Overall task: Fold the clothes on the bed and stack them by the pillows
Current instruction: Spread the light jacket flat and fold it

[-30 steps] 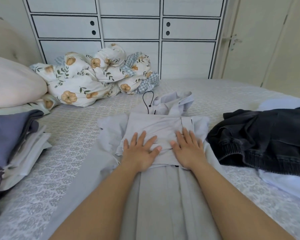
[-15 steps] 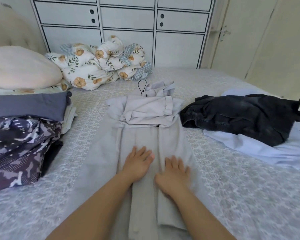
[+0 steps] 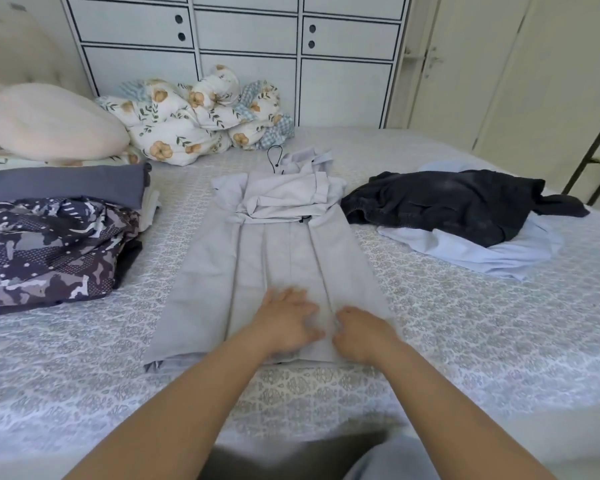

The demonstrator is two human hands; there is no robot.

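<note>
A long pale grey garment (image 3: 274,258) lies flat down the middle of the bed, its sleeves and hood folded in at the far end, with a black drawstring loop there. Both hands sit on its near hem. My left hand (image 3: 286,320) presses flat on the cloth with fingers spread. Beside it, my right hand (image 3: 361,332) has its fingers curled into the cloth at a fold line. A stack of folded clothes (image 3: 59,188) sits at the left beside the cream pillow (image 3: 52,123). A black garment (image 3: 447,202) lies unfolded on a light blue shirt (image 3: 499,254) at the right.
A camouflage-print piece (image 3: 49,251) lies bunched at the front of the stack. A rolled floral duvet (image 3: 194,123) sits at the far side against the white cabinet (image 3: 250,46). A door (image 3: 465,64) stands at the right. The patterned bedspread (image 3: 430,341) covers the bed.
Both hands slid from the folded upper part of the grey garment down its length to the near hem. The right hand's fingers went from flat to curled. The view pulled back.
</note>
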